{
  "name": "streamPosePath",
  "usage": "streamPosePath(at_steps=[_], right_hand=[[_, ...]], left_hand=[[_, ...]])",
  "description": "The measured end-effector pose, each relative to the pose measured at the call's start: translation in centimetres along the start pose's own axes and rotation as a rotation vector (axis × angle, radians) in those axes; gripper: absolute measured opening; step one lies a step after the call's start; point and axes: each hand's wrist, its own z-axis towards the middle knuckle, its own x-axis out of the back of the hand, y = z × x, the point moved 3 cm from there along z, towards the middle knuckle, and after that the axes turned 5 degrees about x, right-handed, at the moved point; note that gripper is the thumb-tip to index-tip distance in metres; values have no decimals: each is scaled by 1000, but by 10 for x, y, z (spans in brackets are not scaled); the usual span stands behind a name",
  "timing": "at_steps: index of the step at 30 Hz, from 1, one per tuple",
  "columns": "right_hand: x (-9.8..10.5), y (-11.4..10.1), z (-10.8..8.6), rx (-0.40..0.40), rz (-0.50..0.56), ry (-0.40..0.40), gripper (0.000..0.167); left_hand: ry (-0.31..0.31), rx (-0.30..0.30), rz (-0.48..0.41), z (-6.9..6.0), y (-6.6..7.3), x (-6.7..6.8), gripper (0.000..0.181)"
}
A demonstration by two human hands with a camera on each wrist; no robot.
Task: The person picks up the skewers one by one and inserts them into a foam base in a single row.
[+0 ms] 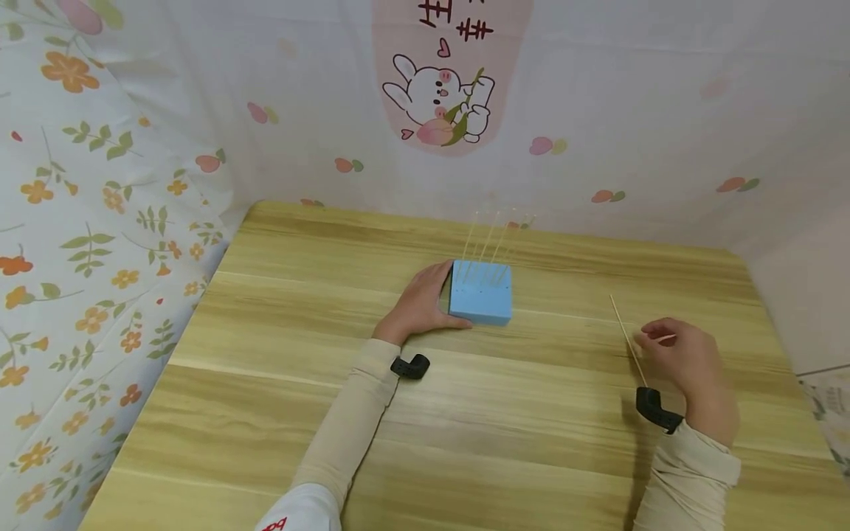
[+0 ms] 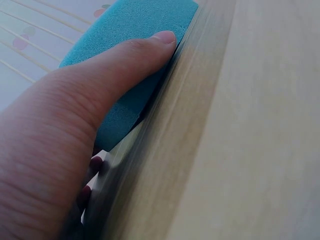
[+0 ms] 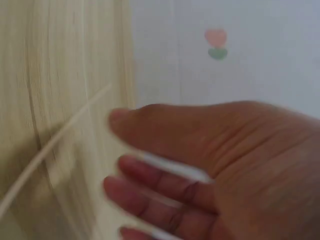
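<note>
A pale blue foam block (image 1: pixel 481 301) sits on the table with several thin wooden sticks (image 1: pixel 488 240) standing up from its top. My left hand (image 1: pixel 423 299) grips the block from its left. In the left wrist view the thumb (image 2: pixel 150 47) presses along one side of the foam; the other fingers are mostly hidden. Over on the right, one loose wooden stick (image 1: pixel 624 335) is beside my right hand (image 1: pixel 687 358). The right wrist view has that hand blurred, fingers loosely bent and apart from the thumb, nothing held between them.
The wood-grain table (image 1: pixel 505 428) reaches back to a white cloth (image 1: pixel 598 96) printed with a rabbit and fruit. A flower-patterned cloth (image 1: pixel 99 243) hangs at the left. Black wrist mounts (image 1: pixel 410 366) are strapped over both sleeves.
</note>
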Motion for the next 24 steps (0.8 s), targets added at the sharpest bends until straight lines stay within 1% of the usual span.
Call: streamPosePath(at_steps=[2,4,6,7,12,17,21,23,24], right_hand=[[1,8,-3,-53,4,-88,38],[0,12,-3,-87,6,-172,45],[-2,13,-1,-103,7,-231,49],[-3,13,0,-104,4,-241,48],[-10,10,6,-124,2,-228,39],[-15,5,14,-137,-12,-233,35],[-18,-2,19,-115,-35,-257,32],[-20,-8,20,-75,-33,-239,32],[-21,-12,21,-54,-26,-215,31]], left_hand=[[1,1,-3,-1,0,0,129],[1,2,-7,-1,-1,0,129],[0,2,-10,-2,-1,0,129],[-1,1,-11,-2,-1,0,129],[0,-4,-10,-1,-2,0,129],[2,2,-6,0,-2,0,130],[-1,5,-7,1,-3,-1,130],[-5,5,-7,1,-2,-1,130],[-7,6,-5,0,-2,-1,130]])
